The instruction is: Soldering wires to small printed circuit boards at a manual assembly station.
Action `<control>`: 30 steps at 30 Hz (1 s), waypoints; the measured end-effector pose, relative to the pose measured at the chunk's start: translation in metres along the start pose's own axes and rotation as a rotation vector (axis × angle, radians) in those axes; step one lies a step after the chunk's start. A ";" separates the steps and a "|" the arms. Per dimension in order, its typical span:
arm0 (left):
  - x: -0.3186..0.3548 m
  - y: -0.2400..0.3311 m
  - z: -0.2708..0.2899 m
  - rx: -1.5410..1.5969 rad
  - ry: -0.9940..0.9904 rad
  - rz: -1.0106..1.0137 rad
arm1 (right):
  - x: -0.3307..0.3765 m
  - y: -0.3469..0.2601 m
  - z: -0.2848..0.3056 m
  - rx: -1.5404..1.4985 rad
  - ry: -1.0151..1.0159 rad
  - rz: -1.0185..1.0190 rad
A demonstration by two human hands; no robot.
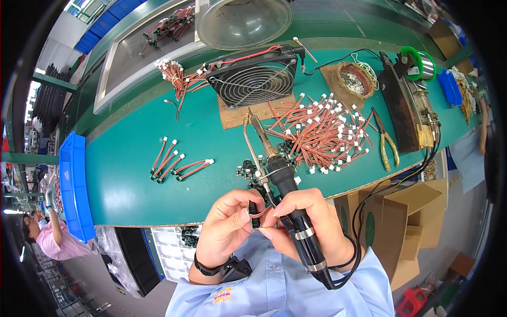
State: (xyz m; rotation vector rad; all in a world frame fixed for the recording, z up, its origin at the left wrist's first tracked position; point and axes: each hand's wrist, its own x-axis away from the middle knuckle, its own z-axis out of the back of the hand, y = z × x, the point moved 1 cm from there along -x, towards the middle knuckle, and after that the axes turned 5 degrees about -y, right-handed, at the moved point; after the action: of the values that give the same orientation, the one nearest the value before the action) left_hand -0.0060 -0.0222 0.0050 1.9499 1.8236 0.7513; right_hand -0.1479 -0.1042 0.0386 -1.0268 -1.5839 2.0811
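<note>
Far left, a blue bin [72,185] hangs at the bench [127,195] edge, out of my working zone. Next over, a small batch of red wire leads [177,164] with white connectors lies laid out side by side on the green mat, well apart from the main pile. I read those as set aside from the rest, though I can't tell if they're finished.

My left hand [228,227] is closed in a pinch on a small black component [254,213] with a short red wire [262,211] looping off it, held up in front of my chest, just off the near bench edge. Holding it in the air gives the iron free access from above.

My right hand [309,222] wraps the black soldering iron [288,195] low on the handle, thumb and forefinger also touching the red wire to steady it. The tip points away from me, up over the bench, so the hot end stays off my fingers. Its cable [369,211] trails off right.

Small black parts [248,171] sit just past my hands, within easy reach. Beyond them the fan [253,79] faces the work spot, probably for fumes. Right of it is the big heap of red leads [317,132], then yellow-handled pliers [385,142], a tip-cleaner pot [355,79] and a green solder spool [417,63].
</note>
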 end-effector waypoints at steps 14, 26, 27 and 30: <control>0.000 0.001 -0.003 -0.047 0.022 -0.027 | 0.002 0.000 0.000 -0.080 0.023 -0.055; 0.003 0.015 -0.012 -0.355 0.038 -0.010 | 0.000 0.000 0.010 0.056 -0.030 -0.026; 0.004 0.016 -0.014 -0.353 0.041 -0.014 | 0.000 0.000 0.010 0.056 -0.036 -0.025; 0.006 0.018 -0.019 -0.454 0.098 -0.008 | 0.001 0.000 0.012 0.008 -0.038 -0.039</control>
State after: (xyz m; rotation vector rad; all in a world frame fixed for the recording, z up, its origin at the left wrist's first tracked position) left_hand -0.0034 -0.0198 0.0314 1.6326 1.5386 1.1596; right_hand -0.1568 -0.1115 0.0400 -0.9515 -1.5998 2.0913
